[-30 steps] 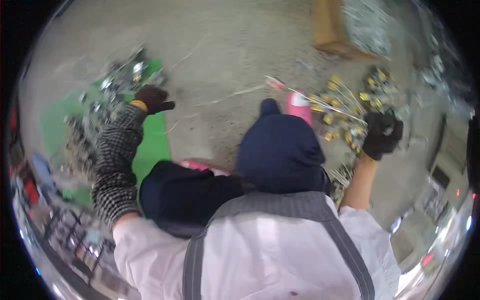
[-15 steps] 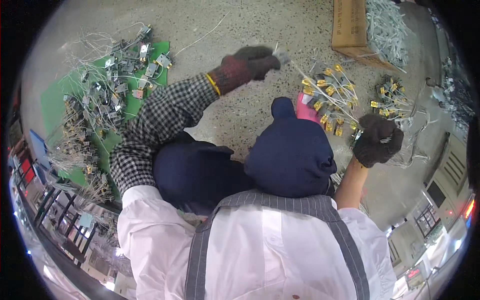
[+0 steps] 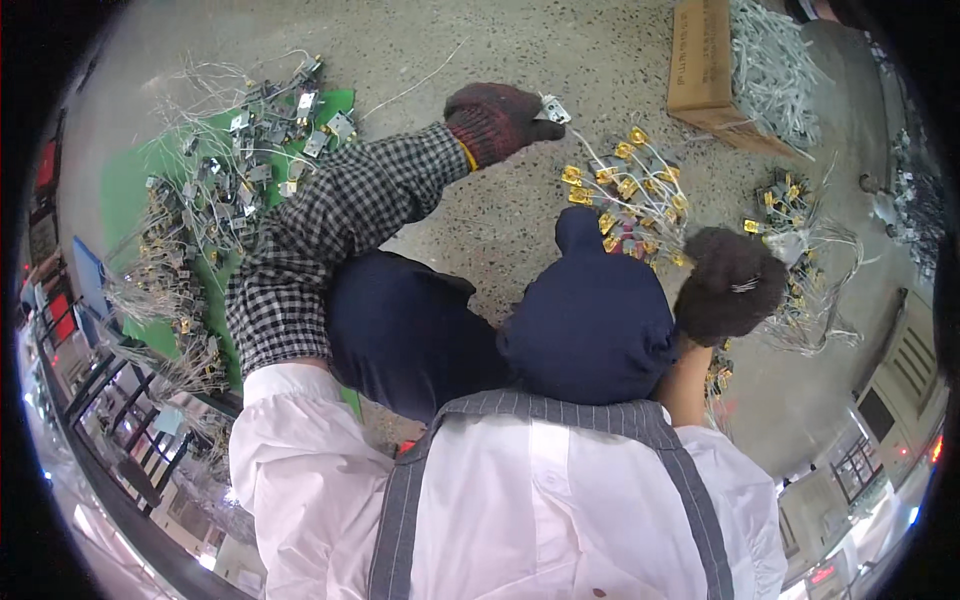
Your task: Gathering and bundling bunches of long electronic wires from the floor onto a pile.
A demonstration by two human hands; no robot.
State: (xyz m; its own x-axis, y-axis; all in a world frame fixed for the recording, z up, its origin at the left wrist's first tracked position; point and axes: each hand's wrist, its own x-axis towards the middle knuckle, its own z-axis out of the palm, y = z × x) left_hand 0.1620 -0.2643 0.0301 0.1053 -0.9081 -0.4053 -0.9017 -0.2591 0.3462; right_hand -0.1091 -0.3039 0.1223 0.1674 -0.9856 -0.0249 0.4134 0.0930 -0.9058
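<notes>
My left hand (image 3: 498, 125), in a dark red and brown knitted glove, pinches a small silver metal part (image 3: 554, 110) in front of my knees. A white wire trails from that part toward the right. My right hand (image 3: 732, 285), in a dark brown glove, is closed on a bundle of white wires (image 3: 672, 205); its fingers are mostly turned from sight. These wires fan out to several small yellow-ended connectors (image 3: 626, 187) beside my right knee. Something pink shows partly beneath them.
Several wired metal parts (image 3: 225, 200) lie heaped on a green mat (image 3: 125, 200) at left. Another wired, yellow-ended pile (image 3: 785, 200) rests to the right on the speckled floor. Farther back stands a cardboard box (image 3: 698, 65) with pale strips (image 3: 775, 75) spilling from it.
The connector bundle and my right hand have shifted left. The metal part in my left hand, blurred before, now shows clearly, a little left of where it was.
</notes>
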